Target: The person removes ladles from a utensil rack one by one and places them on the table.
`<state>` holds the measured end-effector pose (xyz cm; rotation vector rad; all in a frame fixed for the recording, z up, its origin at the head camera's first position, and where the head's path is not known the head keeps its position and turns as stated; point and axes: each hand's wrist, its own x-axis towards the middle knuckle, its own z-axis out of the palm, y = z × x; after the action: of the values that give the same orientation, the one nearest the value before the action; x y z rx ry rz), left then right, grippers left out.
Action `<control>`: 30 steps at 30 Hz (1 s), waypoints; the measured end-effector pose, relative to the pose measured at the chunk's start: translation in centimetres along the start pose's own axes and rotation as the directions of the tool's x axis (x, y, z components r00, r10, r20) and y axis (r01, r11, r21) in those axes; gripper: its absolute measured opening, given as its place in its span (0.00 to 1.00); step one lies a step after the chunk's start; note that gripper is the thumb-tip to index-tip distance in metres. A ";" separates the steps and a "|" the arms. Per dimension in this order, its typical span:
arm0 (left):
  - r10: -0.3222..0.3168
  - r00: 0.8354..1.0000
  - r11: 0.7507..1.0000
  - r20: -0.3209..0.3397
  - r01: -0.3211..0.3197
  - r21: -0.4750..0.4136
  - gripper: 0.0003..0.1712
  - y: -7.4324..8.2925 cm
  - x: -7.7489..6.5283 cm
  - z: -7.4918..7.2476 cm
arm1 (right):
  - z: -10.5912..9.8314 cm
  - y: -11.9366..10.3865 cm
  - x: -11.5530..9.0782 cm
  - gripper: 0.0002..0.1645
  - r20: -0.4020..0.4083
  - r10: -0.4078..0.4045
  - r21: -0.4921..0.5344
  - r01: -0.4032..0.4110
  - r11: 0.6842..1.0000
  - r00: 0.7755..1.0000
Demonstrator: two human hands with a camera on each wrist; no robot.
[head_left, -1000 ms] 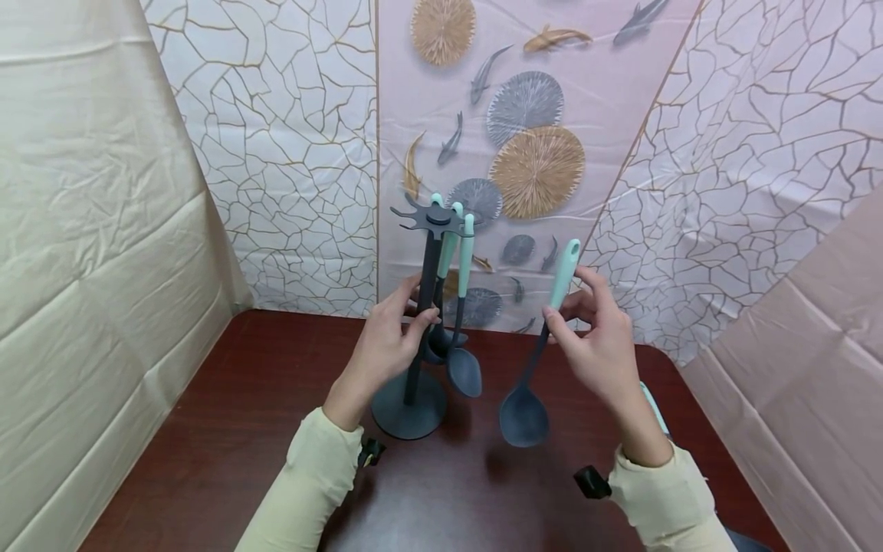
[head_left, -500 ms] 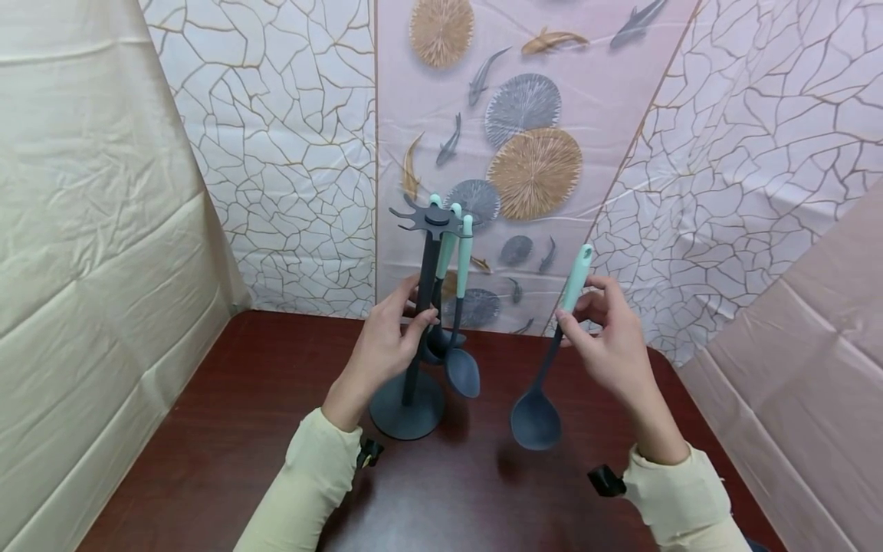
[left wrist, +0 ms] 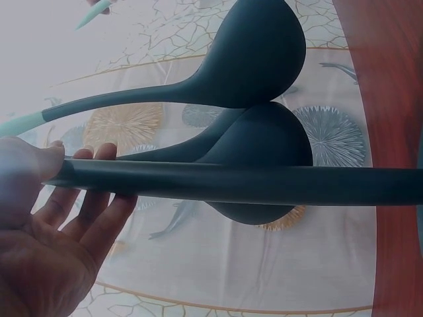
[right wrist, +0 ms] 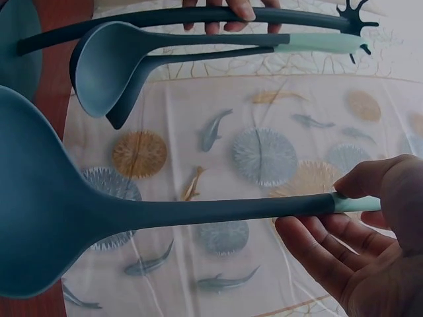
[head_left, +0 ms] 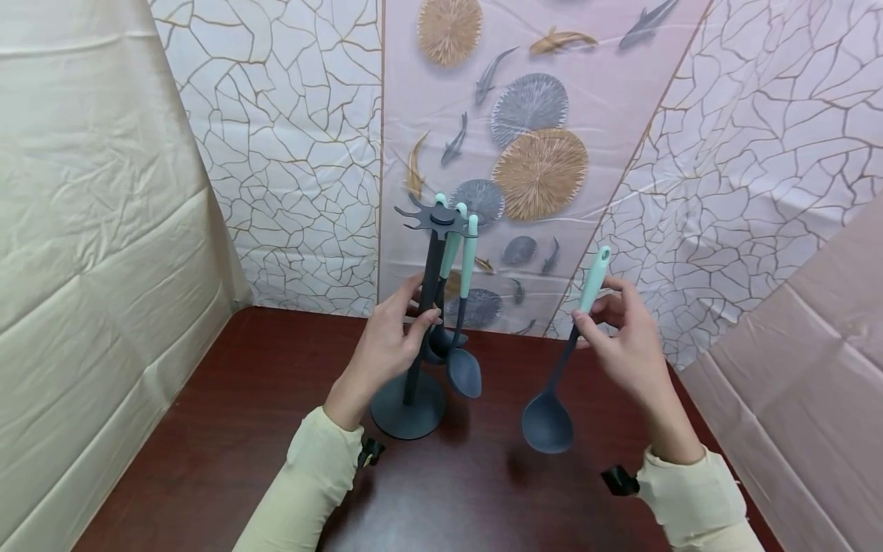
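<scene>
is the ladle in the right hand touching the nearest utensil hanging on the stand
Apart. The head view shows a strip of tabletop between the held ladle and the nearest hanging utensil.

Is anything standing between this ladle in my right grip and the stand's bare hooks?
Yes, in the head view: the hanging utensils on the right of the stand come between the ladle and the bare hooks at left. Up to those utensils, nothing visible intervenes.

- Ladle [head_left: 548, 423]: smooth, matt, plastic-like bowl; handle [head_left: 595, 284] smooth, soft sheen.
- Stand [head_left: 431, 268]: smooth, satin; plastic or coated metal, cannot tell.
- Table [head_left: 441, 498]: wood-grained top, polished, glossy glare toward front.
- Backdrop [head_left: 297, 153]: printed cloth, creased, slight sheen.
- Sleeves [head_left: 317, 468]: matt cloth, wrinkled.
</scene>
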<state>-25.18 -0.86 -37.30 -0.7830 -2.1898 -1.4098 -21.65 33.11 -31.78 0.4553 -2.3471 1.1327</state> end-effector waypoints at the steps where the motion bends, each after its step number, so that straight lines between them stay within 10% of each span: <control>1: 0.000 1.000 1.000 -0.001 0.000 0.001 0.30 0.0 0.0 0.0 | -0.1 0.1 0.0 0.34 -0.002 0.000 -0.005 0.000 1.000 1.000; 30: 0.009 1.000 0.999 -0.021 -0.008 0.042 0.31 0.0 -0.1 0.2 | -1.7 5.3 -0.2 0.31 0.121 0.128 -0.063 -0.121 0.991 0.984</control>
<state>-25.13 -0.72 -37.48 -0.7585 -2.1905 -1.3578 -23.67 37.64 -34.34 0.3738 -2.5399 1.1214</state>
